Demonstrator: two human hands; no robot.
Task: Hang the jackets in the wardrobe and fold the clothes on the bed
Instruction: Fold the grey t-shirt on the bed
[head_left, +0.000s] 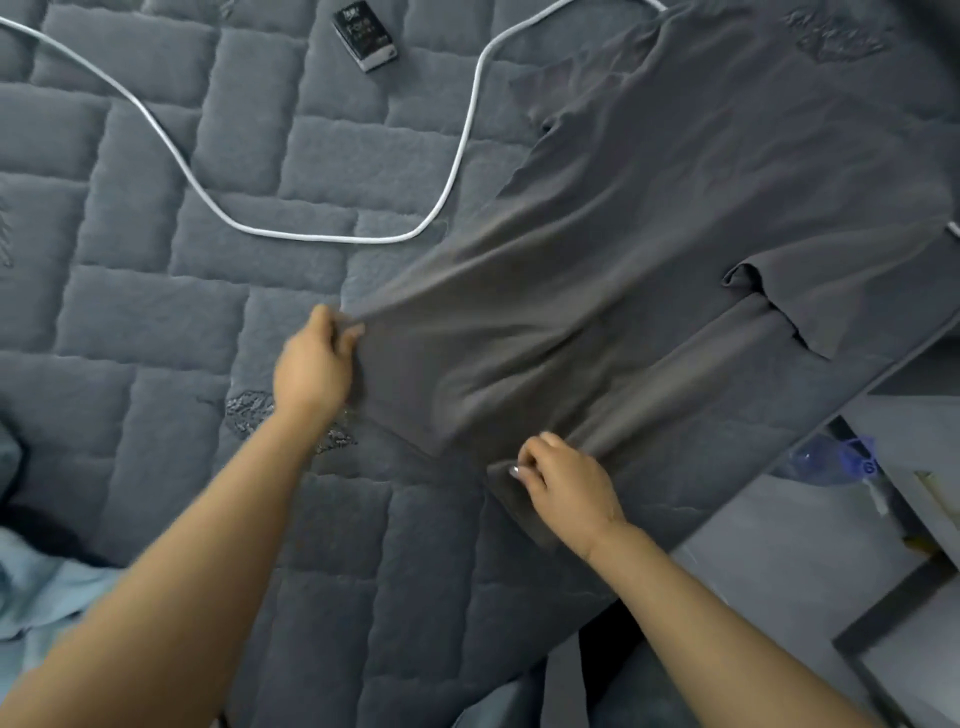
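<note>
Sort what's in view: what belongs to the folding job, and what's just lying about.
Job: grey shirt, pinched at its hem by the left hand and right hand; bed under it.

Lying about: white cable, small box, light blue cloth, plastic bottle.

T-shirt (649, 249): far end cut off at top and right edges. White cable (462, 150): both ends leave the frame. Small dark box (365, 35): print unreadable. Light blue cloth (36, 582): cut off at left.
</note>
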